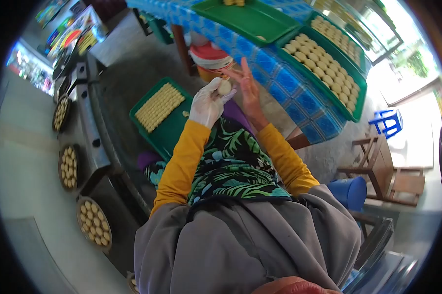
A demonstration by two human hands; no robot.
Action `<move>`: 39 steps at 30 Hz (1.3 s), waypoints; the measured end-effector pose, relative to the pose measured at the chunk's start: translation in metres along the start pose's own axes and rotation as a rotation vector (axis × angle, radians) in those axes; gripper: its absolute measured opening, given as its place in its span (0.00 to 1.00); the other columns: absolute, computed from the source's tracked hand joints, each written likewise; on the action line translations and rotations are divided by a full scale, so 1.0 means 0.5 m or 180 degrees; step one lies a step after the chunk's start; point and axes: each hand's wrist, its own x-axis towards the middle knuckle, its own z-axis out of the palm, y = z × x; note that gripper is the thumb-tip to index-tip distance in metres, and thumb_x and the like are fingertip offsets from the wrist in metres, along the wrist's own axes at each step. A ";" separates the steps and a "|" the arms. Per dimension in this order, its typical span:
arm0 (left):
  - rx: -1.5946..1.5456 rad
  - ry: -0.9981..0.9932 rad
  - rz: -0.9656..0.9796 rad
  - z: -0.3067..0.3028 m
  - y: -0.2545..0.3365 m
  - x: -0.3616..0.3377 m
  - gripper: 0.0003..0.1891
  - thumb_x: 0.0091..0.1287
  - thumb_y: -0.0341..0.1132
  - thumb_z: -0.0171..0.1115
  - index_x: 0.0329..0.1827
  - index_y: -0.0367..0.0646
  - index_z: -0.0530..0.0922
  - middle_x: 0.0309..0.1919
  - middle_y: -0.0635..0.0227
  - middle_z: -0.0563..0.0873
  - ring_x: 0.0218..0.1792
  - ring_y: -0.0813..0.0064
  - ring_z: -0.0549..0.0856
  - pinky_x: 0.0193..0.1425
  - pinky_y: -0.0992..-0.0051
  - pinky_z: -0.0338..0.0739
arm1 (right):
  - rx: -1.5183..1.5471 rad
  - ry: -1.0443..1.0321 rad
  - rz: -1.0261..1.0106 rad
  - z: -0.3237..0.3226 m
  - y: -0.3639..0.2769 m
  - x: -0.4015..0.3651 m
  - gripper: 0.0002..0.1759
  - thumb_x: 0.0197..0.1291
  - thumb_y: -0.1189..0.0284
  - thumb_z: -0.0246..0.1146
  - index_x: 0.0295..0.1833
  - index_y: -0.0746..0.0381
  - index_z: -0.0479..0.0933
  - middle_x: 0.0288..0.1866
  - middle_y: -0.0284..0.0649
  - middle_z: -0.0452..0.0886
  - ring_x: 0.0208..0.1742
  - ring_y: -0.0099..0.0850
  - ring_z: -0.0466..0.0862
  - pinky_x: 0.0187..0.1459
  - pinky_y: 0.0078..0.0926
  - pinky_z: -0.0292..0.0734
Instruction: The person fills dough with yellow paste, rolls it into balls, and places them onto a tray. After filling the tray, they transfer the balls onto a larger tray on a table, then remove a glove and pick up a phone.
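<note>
My left hand, in a thin white glove, is closed around a pale dough ball in front of my lap. Close beside it, my right hand is bare, its fingers spread, some pointing up and some reaching toward the ball. Something small and orange-brown shows at the top of the ball, near the right fingertips. To the left of my hands, a green tray on the floor holds tight rows of shaped dough pieces, with one small piece lying apart.
A table with a blue checked cloth carries green trays of dough balls. Beneath it stands a red-lidded bucket. Along the left, round pans of dough balls sit by a stove. A blue bin and wooden chair are at right.
</note>
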 end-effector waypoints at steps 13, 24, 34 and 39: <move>-0.0389 0.0080 0.0308 -0.028 -0.007 0.010 0.11 0.68 0.21 0.55 0.51 0.28 0.75 0.46 0.59 0.83 0.45 0.68 0.85 0.54 0.67 0.83 | 0.9097 0.1245 0.1548 -0.017 -0.020 0.014 0.39 0.76 0.49 0.37 0.78 0.69 0.48 0.61 0.44 0.81 0.68 0.38 0.69 0.72 0.37 0.55; -0.0411 -0.0179 0.0485 -0.026 -0.007 -0.003 0.16 0.70 0.19 0.52 0.60 0.29 0.72 0.53 0.57 0.81 0.51 0.65 0.84 0.60 0.69 0.81 | 0.9057 0.1033 0.1108 -0.022 -0.032 0.021 0.44 0.74 0.44 0.35 0.79 0.69 0.42 0.64 0.48 0.77 0.72 0.36 0.65 0.74 0.36 0.53; -0.0812 0.0127 0.0603 -0.018 0.008 -0.001 0.16 0.72 0.31 0.59 0.58 0.33 0.73 0.52 0.57 0.81 0.52 0.65 0.83 0.62 0.64 0.79 | 0.8504 0.1184 0.1074 -0.040 -0.021 0.033 0.39 0.76 0.49 0.37 0.77 0.71 0.48 0.62 0.45 0.80 0.69 0.40 0.67 0.72 0.36 0.53; -0.1203 0.0055 0.0372 -0.032 0.014 -0.022 0.27 0.75 0.52 0.51 0.63 0.37 0.69 0.56 0.57 0.78 0.61 0.62 0.77 0.68 0.58 0.72 | 0.9114 0.1249 0.0358 -0.091 0.011 0.018 0.42 0.75 0.46 0.37 0.79 0.68 0.44 0.67 0.47 0.75 0.73 0.39 0.63 0.74 0.36 0.51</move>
